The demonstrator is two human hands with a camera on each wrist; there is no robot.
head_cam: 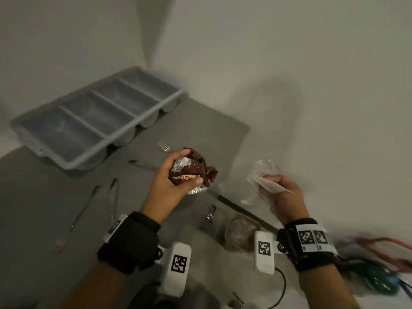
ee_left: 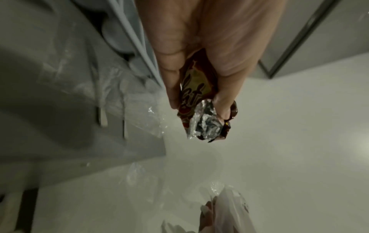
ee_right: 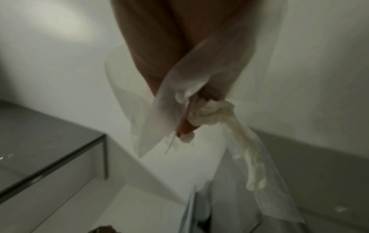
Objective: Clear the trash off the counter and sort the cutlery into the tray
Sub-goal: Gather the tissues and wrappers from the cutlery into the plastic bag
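Observation:
My left hand (head_cam: 176,175) grips a crumpled dark red wrapper (head_cam: 196,169) with a silver foil inside, held above the grey counter mat (head_cam: 200,128). In the left wrist view the wrapper (ee_left: 201,100) sits between my thumb and fingers. My right hand (head_cam: 283,188) grips a bunch of clear plastic wrap and white paper (head_cam: 265,175); the right wrist view shows this thin plastic (ee_right: 179,100) draped over my fingers. The grey cutlery tray (head_cam: 40,150) with several bare compartments lies at the back left. A fork (head_cam: 164,146) lies near the tray, and two utensils (head_cam: 112,197) lie at the left.
A black-handled utensil (head_cam: 243,211) lies on the counter below my hands, beside a small clear container (head_cam: 242,230) and a small metal piece (head_cam: 211,214). Red and green items (head_cam: 379,275) lie at the right edge. White walls close the corner behind the tray.

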